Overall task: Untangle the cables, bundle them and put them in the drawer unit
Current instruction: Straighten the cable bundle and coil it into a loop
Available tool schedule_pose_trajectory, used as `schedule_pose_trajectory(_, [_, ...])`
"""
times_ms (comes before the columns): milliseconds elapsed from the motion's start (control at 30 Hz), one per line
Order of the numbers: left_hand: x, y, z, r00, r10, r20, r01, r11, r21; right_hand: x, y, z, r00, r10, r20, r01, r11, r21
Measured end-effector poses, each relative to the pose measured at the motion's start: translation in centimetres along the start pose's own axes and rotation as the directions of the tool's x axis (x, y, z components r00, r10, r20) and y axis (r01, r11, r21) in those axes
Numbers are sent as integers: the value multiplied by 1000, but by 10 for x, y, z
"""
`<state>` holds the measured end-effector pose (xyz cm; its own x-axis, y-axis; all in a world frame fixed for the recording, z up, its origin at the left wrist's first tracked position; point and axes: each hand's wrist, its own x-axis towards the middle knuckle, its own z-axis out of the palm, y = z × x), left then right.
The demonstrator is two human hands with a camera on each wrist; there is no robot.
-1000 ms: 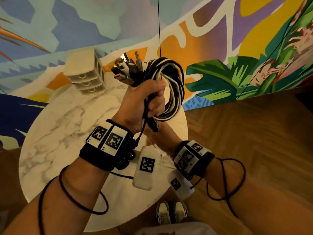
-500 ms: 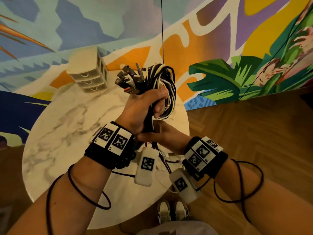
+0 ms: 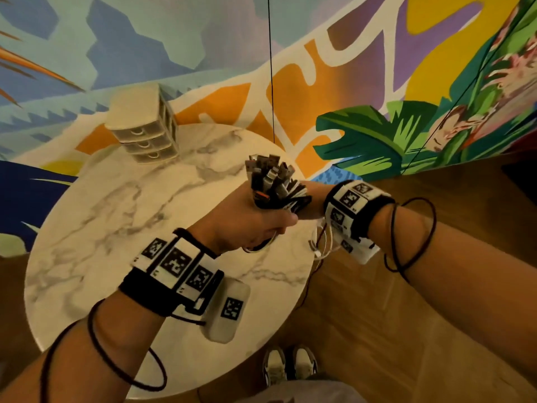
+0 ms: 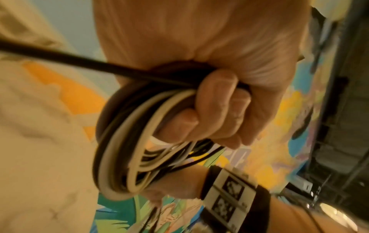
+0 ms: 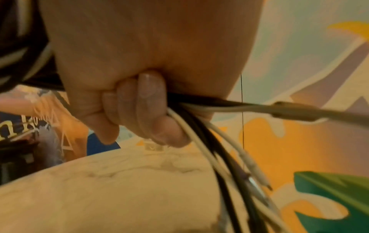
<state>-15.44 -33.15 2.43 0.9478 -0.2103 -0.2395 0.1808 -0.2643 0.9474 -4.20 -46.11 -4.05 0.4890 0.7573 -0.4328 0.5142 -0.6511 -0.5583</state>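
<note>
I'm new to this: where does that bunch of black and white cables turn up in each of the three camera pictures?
Head: cable bundle sits centre, plug ends up, above the left hand.
Left wrist: its coiled loops fill the middle, under curled fingers.
Right wrist: loose strands trail from the right hand; coils blur at top left.
Shared landmark: the marble table.

Warm, dim indoor light tinted everything orange, the head view was fairly sharp but bowed at its edges by the wide lens, while both wrist views were soft and smeared, with the fingers point(image 4: 217, 100) blurred and the worktop point(image 5: 99, 197) out of focus.
</note>
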Motion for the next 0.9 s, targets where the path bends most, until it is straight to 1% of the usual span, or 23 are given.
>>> schedule_pose_trajectory(67, [1,-3,-1,998,-18,-67,23,997,70,1,8,-13,993,115,-32,-119,972,-203])
schedule_pose_trajectory(100, [2,-6,-4,994,-23,-109,34,995,93,0,11,-18,985,165,-48,-172,950,-260])
schedule_pose_trajectory(167, [2,-13,-7,987,-7,-163,35,985,171,-6,11,-27,975,214,-62,-223,930,-292])
schedule_pose_trajectory(200, [2,-15,-7,985,3,-175,35,976,217,-6,13,-29,971,229,-63,-238,930,-280])
schedule_pose_trajectory(267, [2,-16,-2,979,22,-205,41,953,299,-7,12,-33,967,250,-49,-255,945,-207])
schedule_pose_trajectory(333, [3,-19,2,966,50,-255,45,935,352,-11,9,-36,970,239,-36,-240,970,-40])
schedule_pose_trajectory(400, [7,-22,2,946,84,-314,47,921,387,-14,7,-38,982,189,-29,-183,974,136])
schedule_pose_trajectory(467, [12,-25,0,922,130,-365,29,917,399,-16,3,-36,988,138,-61,-120,962,245])
schedule_pose_trajectory(533, [18,-26,0,901,143,-410,38,915,402,-17,-3,-32,978,150,-144,-91,931,352])
schedule_pose_trajectory(600, [22,-22,2,879,142,-454,47,924,380,-17,-11,-27,954,194,-229,-54,862,504])
schedule_pose_trajectory(667, [26,-20,2,850,155,-504,23,944,329,-18,-21,-24,930,235,-283,7,758,652])
schedule_pose_trajectory(733, [30,-19,2,825,158,-542,-4,962,274,-19,-31,-20,913,266,-311,81,627,774])
schedule_pose_trajectory(800, [32,-20,1,803,176,-570,-40,969,244,-17,-40,-16,893,312,-324,152,468,870])
schedule_pose_trajectory(833, [33,-19,1,795,195,-574,-65,969,238,-17,-44,-14,881,343,-326,182,388,903])
schedule_pose_trajectory(900, [33,-16,3,784,227,-578,-105,966,238,-15,-50,-9,860,386,-333,233,283,930])
